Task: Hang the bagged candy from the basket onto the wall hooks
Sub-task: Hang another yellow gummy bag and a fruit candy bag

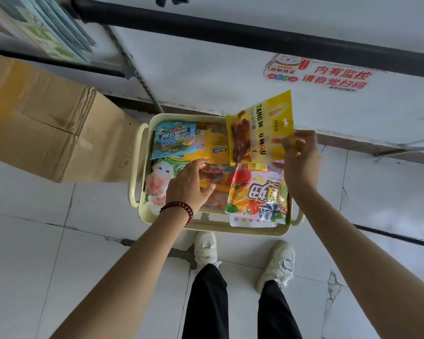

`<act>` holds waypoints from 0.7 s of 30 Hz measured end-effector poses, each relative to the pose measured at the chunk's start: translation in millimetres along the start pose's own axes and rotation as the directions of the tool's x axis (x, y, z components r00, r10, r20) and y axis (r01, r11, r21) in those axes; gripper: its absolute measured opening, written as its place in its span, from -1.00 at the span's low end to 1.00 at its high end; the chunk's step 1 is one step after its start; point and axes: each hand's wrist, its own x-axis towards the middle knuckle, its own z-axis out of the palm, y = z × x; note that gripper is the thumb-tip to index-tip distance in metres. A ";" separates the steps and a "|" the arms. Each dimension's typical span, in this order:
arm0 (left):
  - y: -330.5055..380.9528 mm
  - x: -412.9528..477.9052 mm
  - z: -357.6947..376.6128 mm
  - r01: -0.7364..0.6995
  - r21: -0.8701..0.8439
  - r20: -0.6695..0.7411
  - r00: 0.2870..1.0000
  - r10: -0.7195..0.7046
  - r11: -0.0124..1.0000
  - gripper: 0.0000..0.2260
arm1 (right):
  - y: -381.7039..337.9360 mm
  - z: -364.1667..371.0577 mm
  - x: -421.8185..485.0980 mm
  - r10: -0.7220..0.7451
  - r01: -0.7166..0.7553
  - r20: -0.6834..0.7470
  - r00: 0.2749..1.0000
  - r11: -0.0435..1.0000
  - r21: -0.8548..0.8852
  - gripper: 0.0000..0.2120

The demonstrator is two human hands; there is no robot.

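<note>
A cream metal basket [206, 227] stands on the floor, filled with several candy bags. My right hand [300, 162] pinches the edge of a yellow candy bag [257, 133] and holds it above the basket's far right corner. My left hand [190, 185], with a red bead bracelet on the wrist, reaches into the middle of the basket, fingers curled on an orange-yellow bag [212, 173]. A blue bag [174, 139] lies at the far left and a fruit-print bag [257, 196] at the near right. No wall hooks are in sight.
A large cardboard box [47, 123] lies on the floor left of the basket. A white wall panel [206, 69] with black rails and a red sticker [323, 74] runs behind it. My two white shoes [206, 248] stand on the tiled floor just before the basket.
</note>
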 end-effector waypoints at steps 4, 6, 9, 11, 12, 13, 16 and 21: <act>6.8 -0.4 4.8 0.029 0.032 0.032 0.999 -0.030 0.999 -0.49 | 0.7 -28.3 -1.7 -0.094 0.096 -0.085 0.992 0.995 0.022 -0.89; 13.5 -1.4 9.3 0.025 0.024 0.043 0.999 -0.026 0.999 -0.50 | 2.4 -41.6 0.4 -0.073 0.078 -0.125 0.990 0.996 0.043 -0.92; 22.5 -0.5 16.9 0.022 0.009 0.038 0.999 -0.023 1.000 -0.51 | 7.5 -62.0 3.3 -0.078 0.087 -0.170 0.982 0.995 0.045 -0.84; 27.1 4.0 21.1 0.022 0.018 0.026 0.999 -0.023 1.000 -0.52 | 10.8 -73.4 3.2 -0.084 0.094 -0.135 0.987 0.993 0.070 -0.85; 28.3 8.3 22.8 0.021 0.021 0.024 0.999 -0.021 1.000 -0.52 | 13.1 -76.7 3.2 -0.079 0.090 -0.114 0.990 0.992 0.092 -0.86; 29.0 13.5 23.9 0.017 0.017 0.025 1.000 -0.018 1.000 -0.52 | 16.2 -78.7 3.7 -0.066 0.075 -0.093 0.994 0.992 0.097 -0.87; 28.2 29.8 25.4 0.008 0.057 0.037 0.999 -0.010 0.998 -0.49 | 20.1 -78.3 -0.4 -0.062 0.064 -0.026 0.998 0.993 0.096 -0.91; 20.3 41.5 28.3 0.045 0.195 0.234 0.968 -0.092 0.980 -0.43 | 27.1 -71.7 -13.1 -0.071 0.068 0.038 0.997 0.995 0.078 -0.91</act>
